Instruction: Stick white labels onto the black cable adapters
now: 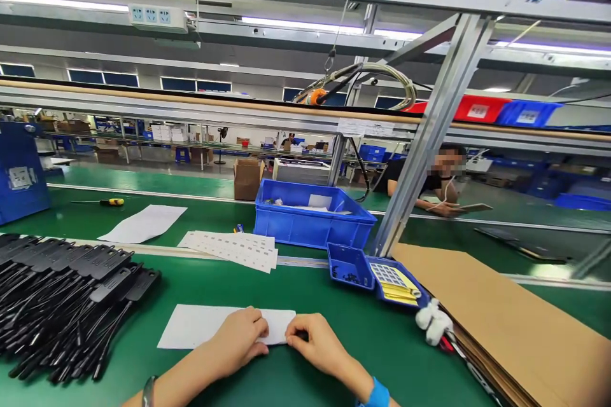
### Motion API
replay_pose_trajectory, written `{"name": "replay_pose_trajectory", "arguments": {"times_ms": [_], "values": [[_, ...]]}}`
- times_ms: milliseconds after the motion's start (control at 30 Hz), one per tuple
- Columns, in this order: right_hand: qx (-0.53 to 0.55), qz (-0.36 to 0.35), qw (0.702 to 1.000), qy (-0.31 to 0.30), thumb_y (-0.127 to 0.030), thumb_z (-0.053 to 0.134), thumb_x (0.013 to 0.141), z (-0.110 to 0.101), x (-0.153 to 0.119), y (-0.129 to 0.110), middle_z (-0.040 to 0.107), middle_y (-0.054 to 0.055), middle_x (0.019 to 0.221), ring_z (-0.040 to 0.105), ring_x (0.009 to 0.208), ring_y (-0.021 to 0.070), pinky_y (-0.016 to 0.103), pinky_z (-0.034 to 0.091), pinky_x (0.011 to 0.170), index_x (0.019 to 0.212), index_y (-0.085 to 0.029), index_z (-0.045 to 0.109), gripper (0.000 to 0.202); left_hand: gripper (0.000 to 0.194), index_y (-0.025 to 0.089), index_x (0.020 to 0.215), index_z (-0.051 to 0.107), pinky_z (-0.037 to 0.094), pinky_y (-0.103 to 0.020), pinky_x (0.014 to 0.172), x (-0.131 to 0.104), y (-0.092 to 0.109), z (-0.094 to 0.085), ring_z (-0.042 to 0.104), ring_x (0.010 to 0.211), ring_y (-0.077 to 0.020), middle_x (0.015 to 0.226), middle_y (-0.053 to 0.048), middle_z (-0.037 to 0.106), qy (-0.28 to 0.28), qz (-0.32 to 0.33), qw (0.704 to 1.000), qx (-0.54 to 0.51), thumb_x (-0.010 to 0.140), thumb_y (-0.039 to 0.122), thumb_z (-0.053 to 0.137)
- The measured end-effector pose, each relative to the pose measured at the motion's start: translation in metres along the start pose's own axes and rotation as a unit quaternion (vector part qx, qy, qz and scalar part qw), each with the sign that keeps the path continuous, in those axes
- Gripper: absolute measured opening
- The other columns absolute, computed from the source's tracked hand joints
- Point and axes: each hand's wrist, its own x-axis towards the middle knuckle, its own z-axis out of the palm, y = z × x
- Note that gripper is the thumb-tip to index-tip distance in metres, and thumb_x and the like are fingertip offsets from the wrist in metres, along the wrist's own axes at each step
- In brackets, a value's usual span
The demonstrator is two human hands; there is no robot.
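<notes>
On green tabletop — paper (200,325), pinched

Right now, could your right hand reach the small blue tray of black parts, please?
Probably yes: the small blue tray sits open-topped just beyond the right hand, with only green tabletop visible between them, though that hand is touching the white paper.

The left hand (241,340) hides part of the white paper (200,324) under its fingers. Beyond the fingers, 1 person's face (447,162) is pixelated. Left of them, the black cables (71,311) run past the picture's edge; right, the cardboard stack (491,305) does too.
</notes>
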Motion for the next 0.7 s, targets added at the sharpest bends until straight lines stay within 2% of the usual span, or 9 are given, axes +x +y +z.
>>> {"name": "replay_pose_trajectory", "arguments": {"times_ms": [67, 200, 333, 433, 567, 700], "values": [[0.009, 0.014, 1.000, -0.007, -0.007, 0.057, 0.071, 0.000, 0.002, 0.001, 0.070, 0.000, 0.070, 0.059, 0.064, 0.0140, 0.021, 0.038, 0.059, 0.068, -0.018, 0.073, 0.019, 0.006, 0.020, 0.088, 0.066, 0.045, -0.026, 0.072, 0.005, 0.002, -0.005, 0.062, 0.084, -0.0198, 0.091, -0.002, 0.068, -0.021, -0.026, 0.999, -0.026, 0.084, 0.017, 0.063], [0.022, 0.033, 0.999, -0.021, -0.006, 0.058, 0.069, 0.002, 0.004, 0.001, 0.070, 0.000, 0.070, 0.059, 0.061, 0.0126, 0.018, 0.037, 0.055, 0.066, -0.016, 0.072, 0.018, 0.009, 0.019, 0.078, 0.069, 0.041, -0.022, 0.059, 0.020, 0.003, -0.011, 0.064, 0.070, -0.0175, 0.073, 0.000, 0.069, -0.077, -0.075, 0.992, -0.060, 0.082, 0.016, 0.062], [0.008, 0.054, 0.999, -0.004, -0.012, 0.061, 0.074, 0.005, 0.006, -0.002, 0.069, 0.002, 0.073, 0.058, 0.065, 0.0134, 0.021, 0.035, 0.059, 0.070, -0.016, 0.072, 0.012, 0.016, 0.014, 0.085, 0.069, 0.040, -0.027, 0.062, 0.028, 0.007, -0.015, 0.065, 0.077, -0.0251, 0.082, -0.009, 0.070, -0.092, -0.100, 0.990, -0.044, 0.087, 0.015, 0.053], [0.002, 0.073, 0.997, -0.008, -0.012, 0.061, 0.076, 0.002, 0.009, 0.001, 0.068, 0.002, 0.069, 0.056, 0.065, 0.0135, 0.022, 0.033, 0.059, 0.072, -0.015, 0.073, 0.013, 0.017, 0.014, 0.092, 0.066, 0.041, -0.026, 0.064, 0.023, 0.007, -0.023, 0.065, 0.079, -0.0234, 0.087, -0.009, 0.070, -0.098, -0.088, 0.990, -0.051, 0.090, 0.018, 0.050], [0.028, 0.085, 0.994, -0.067, -0.010, 0.066, 0.071, -0.006, 0.015, 0.008, 0.062, -0.002, 0.056, 0.050, 0.054, 0.0101, 0.019, 0.030, 0.051, 0.067, -0.015, 0.074, 0.010, 0.006, 0.020, 0.084, 0.066, 0.041, -0.020, 0.064, 0.010, -0.003, -0.034, 0.063, 0.080, -0.0169, 0.090, 0.000, 0.069, -0.116, -0.066, 0.989, -0.070, 0.079, 0.017, 0.067], [0.030, 0.090, 0.993, -0.076, -0.008, 0.069, 0.065, -0.010, 0.015, 0.008, 0.062, -0.003, 0.055, 0.052, 0.055, 0.0104, 0.018, 0.033, 0.052, 0.064, -0.015, 0.075, 0.009, 0.012, 0.019, 0.082, 0.065, 0.040, -0.024, 0.069, 0.004, -0.006, -0.032, 0.062, 0.084, -0.0193, 0.090, -0.002, 0.068, -0.106, -0.077, 0.991, -0.038, 0.086, 0.013, 0.055]]}}
